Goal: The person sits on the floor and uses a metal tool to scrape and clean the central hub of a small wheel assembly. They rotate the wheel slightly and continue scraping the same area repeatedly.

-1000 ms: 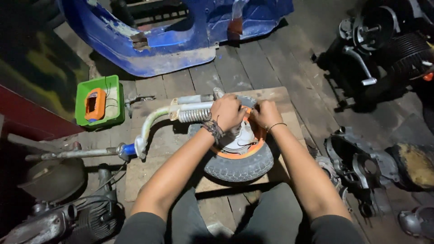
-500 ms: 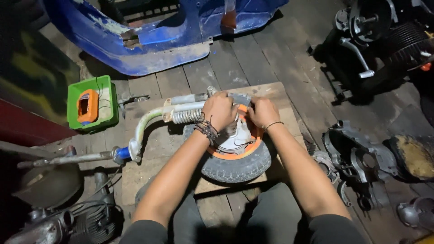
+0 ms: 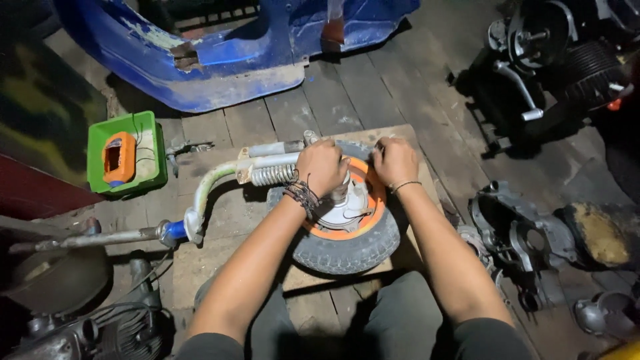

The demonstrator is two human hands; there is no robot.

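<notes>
Both hands, left (image 3: 322, 167) and right (image 3: 395, 161), clamp the wheel's (image 3: 347, 243) far rim, board (image 3: 220, 260) edges just beyond.

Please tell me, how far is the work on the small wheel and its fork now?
Done: the wheel with the orange rim lies flat on a wooden board, joined to the fork arm with its spring. In hand: the left hand and the right hand press on the hub. Left: wheel and fork remain joined.
</notes>
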